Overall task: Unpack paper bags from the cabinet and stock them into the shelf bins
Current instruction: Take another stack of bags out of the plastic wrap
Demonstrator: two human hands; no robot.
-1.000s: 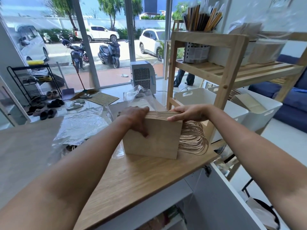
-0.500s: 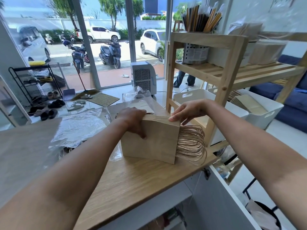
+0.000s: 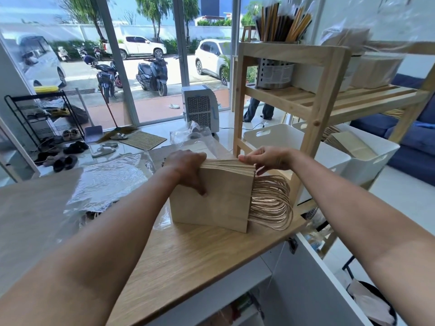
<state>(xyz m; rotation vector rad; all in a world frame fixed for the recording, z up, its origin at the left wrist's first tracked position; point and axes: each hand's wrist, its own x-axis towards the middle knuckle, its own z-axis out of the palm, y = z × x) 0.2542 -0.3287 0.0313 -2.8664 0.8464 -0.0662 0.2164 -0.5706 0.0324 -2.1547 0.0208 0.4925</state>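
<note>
A thick stack of brown paper bags (image 3: 216, 203) stands on edge on the wooden counter (image 3: 200, 260), its twisted paper handles (image 3: 270, 203) fanning out to the right. My left hand (image 3: 188, 168) grips the stack's top left edge, thumb down the front face. My right hand (image 3: 266, 158) pinches the top right corner of the stack, near the handles. Beyond the counter's right end stand two white shelf bins: the near bin (image 3: 282, 135) and the far bin (image 3: 376, 158), which holds flat brown bags.
Crumpled clear plastic wrap (image 3: 110, 180) lies on the counter to the left of the stack. A wooden shelf unit (image 3: 320, 95) rises at the right, carrying a grey holder of sticks. An open cabinet door (image 3: 317, 278) hangs below the counter's right end.
My right hand has lifted from lying flat on the stack top and now pinches its right corner. The stack has tilted and turned slightly; my left hand keeps its grip.
</note>
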